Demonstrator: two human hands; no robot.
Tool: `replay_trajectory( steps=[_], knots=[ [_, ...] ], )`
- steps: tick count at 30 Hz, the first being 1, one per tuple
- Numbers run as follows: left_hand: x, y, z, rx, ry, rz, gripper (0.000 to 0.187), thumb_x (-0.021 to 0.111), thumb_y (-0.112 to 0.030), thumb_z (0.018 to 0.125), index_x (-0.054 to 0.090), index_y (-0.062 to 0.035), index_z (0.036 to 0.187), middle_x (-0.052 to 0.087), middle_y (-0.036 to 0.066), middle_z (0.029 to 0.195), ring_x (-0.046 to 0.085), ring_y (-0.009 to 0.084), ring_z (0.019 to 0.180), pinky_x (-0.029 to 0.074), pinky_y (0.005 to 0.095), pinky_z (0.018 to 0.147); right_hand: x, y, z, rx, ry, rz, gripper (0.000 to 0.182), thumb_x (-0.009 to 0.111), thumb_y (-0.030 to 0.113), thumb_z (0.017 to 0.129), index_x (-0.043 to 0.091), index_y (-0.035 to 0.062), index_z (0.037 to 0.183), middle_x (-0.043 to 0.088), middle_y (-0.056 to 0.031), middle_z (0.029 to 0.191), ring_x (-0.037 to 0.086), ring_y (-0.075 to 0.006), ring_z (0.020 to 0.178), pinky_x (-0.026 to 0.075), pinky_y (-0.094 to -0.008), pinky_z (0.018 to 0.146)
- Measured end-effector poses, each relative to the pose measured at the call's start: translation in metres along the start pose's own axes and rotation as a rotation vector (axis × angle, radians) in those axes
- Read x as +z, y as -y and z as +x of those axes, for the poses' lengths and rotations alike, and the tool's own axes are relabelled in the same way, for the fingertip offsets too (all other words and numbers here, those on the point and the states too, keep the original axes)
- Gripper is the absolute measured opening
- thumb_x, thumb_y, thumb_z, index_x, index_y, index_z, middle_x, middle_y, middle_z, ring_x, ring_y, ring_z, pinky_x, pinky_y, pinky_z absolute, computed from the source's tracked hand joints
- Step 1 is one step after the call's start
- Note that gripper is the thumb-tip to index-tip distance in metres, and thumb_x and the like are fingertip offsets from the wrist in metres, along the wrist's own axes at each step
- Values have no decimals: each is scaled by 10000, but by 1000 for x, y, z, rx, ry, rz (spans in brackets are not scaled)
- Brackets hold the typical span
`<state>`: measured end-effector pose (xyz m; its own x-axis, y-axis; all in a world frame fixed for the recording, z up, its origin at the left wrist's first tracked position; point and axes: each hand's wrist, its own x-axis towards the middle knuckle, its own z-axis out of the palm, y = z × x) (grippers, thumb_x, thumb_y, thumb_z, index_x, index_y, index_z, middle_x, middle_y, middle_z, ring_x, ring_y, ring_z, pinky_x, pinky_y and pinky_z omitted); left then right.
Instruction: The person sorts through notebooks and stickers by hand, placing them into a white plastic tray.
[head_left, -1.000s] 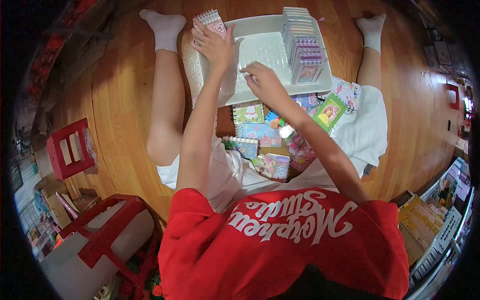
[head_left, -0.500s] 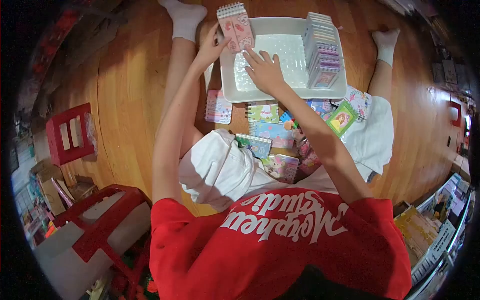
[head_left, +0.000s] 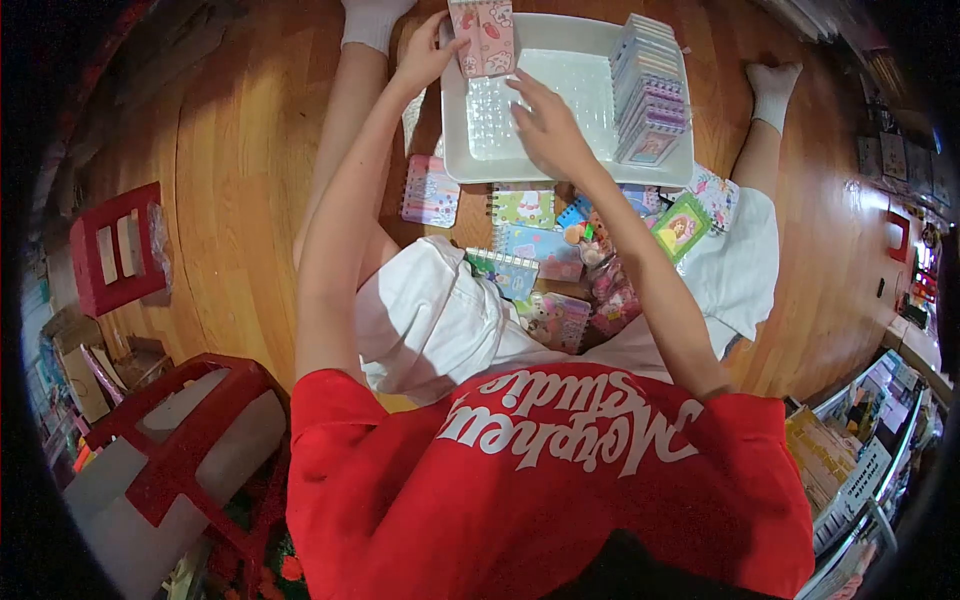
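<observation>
Wooden floor (head_left: pixel 240 190) surrounds the sitter. The left hand (head_left: pixel 424 58) pinches the pink notepad (head_left: pixel 487 45) (prettily printed, from here) over the white tray's (head_left: pixel 560 95) left end; the right hand (head_left: pixel 550 128), fingers parted, reaches its lower corner, contact unclear. Wrapped packs (head_left: pixel 650 95) line the tray's right; notebooks (head_left: pixel 540 250) lie below.

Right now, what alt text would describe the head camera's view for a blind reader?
A person's left hand holds a pink notepad over the left side of a white tray, the right hand open near it. A row of small upright items lines the tray's right side; colourful notebooks lie between the legs.
</observation>
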<state>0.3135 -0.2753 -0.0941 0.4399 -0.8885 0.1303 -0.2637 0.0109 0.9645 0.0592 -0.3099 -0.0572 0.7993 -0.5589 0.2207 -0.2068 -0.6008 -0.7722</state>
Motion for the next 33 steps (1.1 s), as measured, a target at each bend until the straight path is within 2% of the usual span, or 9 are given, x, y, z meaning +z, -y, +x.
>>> replay_trajectory(
  steps=[4, 6, 9, 15, 24, 27, 30, 31, 33],
  knots=[
    [-4, 24, 2, 38, 19, 52, 654, 687, -163, 872, 361, 42, 1401, 514, 175, 1324, 502, 233, 1209, 411, 330, 1009, -47, 78, -71, 492, 110, 292, 258, 626, 109, 881, 617, 25, 1125, 602, -133, 1091, 592, -297, 961, 486, -346, 796],
    [-2, 7, 0, -2, 35, 23, 748, 714, -211, 838, 318, 45, 1419, 458, 217, 1351, 448, 304, 1263, 357, 386, 1075, -47, 82, -121, 266, 236, 240, 275, 655, 137, 872, 613, 19, 1117, 609, -146, 1025, 606, -276, 873, 487, -339, 747],
    [5, 7, -3, 9, -53, 70, 589, 681, -120, 871, 409, 33, 1370, 514, 160, 1309, 480, 242, 1229, 410, 338, 1021, -17, 69, -179, 78, 290, -63, 310, 681, 162, 860, 598, 19, 1123, 608, -146, 926, 606, -243, 803, 484, -329, 712],
    [5, 2, -19, -97, -21, -98, 601, 671, -104, 876, 385, 31, 1386, 543, 151, 1289, 513, 224, 1186, 427, 327, 994, -29, 67, -154, 359, 387, 134, 349, 723, 179, 830, 578, 24, 1106, 630, -123, 918, 606, -184, 799, 479, -315, 700],
    [-1, 23, -14, 2, 10, -18, 595, 659, -144, 899, 382, 23, 1398, 531, 145, 1324, 500, 213, 1215, 406, 312, 1009, -139, 65, -119, 625, -164, 467, 384, 687, 211, 870, 578, 3, 1174, 663, -104, 956, 617, -167, 868, 484, -300, 747],
    [8, 10, -18, 3, -84, 95, 596, 666, -86, 868, 388, 19, 1384, 543, 154, 1279, 506, 232, 1185, 419, 335, 1002, -147, 36, -133, 542, 392, -76, 378, 641, 187, 879, 562, 4, 1201, 667, -135, 1002, 626, -230, 948, 489, -385, 775],
    [7, 24, -13, 9, -90, 113, 577, 659, -83, 871, 397, 20, 1375, 546, 155, 1276, 505, 232, 1186, 411, 335, 1007, -101, 23, -158, 313, 440, -737, 303, 602, 129, 863, 577, 5, 1138, 637, -102, 969, 608, -269, 901, 485, -409, 789],
    [9, 27, -12, 47, -106, 77, 567, 655, -79, 870, 402, 21, 1368, 547, 155, 1274, 504, 231, 1186, 409, 336, 1009, -88, 47, -151, 371, 372, -837, 372, 596, 90, 822, 553, 2, 1181, 601, -143, 1125, 547, -355, 1054, 442, -475, 884],
    [9, 29, -11, 92, -97, 73, 563, 655, -79, 871, 404, 22, 1365, 548, 156, 1273, 502, 230, 1191, 407, 335, 1011, -71, 81, -142, -26, 83, -1048, 465, 609, 92, 802, 522, 29, 1254, 549, -146, 1203, 521, -350, 1100, 426, -475, 911]
  ],
)
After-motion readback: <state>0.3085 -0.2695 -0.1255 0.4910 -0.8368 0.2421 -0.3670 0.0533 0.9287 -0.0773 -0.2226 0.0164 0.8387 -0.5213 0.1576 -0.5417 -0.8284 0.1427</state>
